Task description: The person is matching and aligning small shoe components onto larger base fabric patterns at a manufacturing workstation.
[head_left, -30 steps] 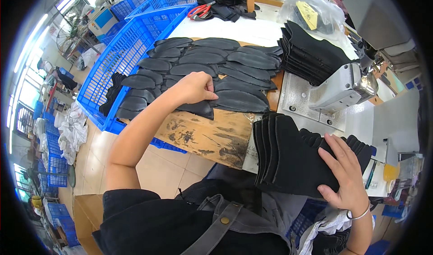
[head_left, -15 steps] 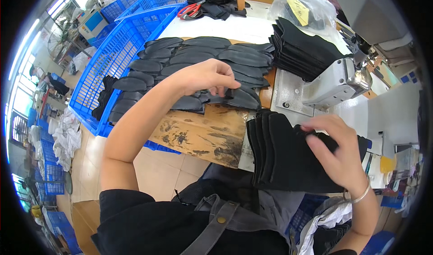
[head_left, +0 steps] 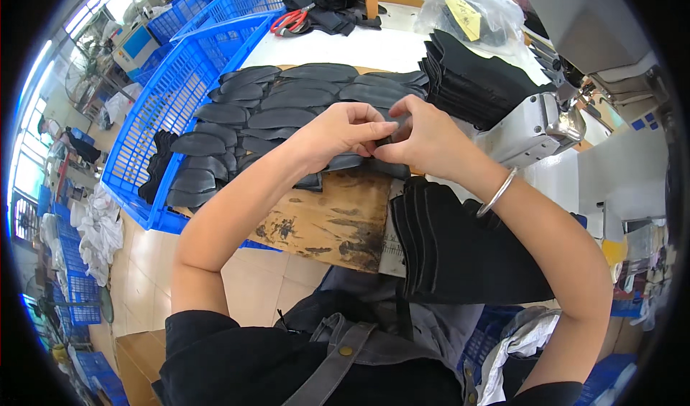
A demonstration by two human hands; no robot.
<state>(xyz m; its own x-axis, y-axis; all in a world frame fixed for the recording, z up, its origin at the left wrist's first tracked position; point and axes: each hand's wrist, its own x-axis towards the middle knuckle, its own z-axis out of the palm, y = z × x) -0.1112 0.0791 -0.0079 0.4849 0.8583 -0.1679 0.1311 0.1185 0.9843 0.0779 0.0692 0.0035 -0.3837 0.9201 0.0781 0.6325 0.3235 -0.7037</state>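
Observation:
My left hand [head_left: 345,136] and my right hand [head_left: 435,140] meet above the rows of black leaf-shaped pieces [head_left: 287,98]. Thumb and fingers of both are pinched together at a small dark piece [head_left: 388,139], mostly hidden by the fingertips. Overlapping like scales, the leaf-shaped pieces lie on a worn wooden board [head_left: 323,215]. Below my right forearm is a fanned stack of black fabric panels [head_left: 460,251], at the board's right end.
A white sewing machine [head_left: 525,129] stands to the right, with another black fabric stack [head_left: 481,75] behind it. A blue crate [head_left: 169,93] flanks the board on the left. Red-handled scissors [head_left: 291,21] and a clear plastic bag [head_left: 471,14] lie at the back.
My right hand has left the fabric panels and moved up and left to meet my left hand. The left hand has stayed nearly in place, with a dark piece at its fingertips.

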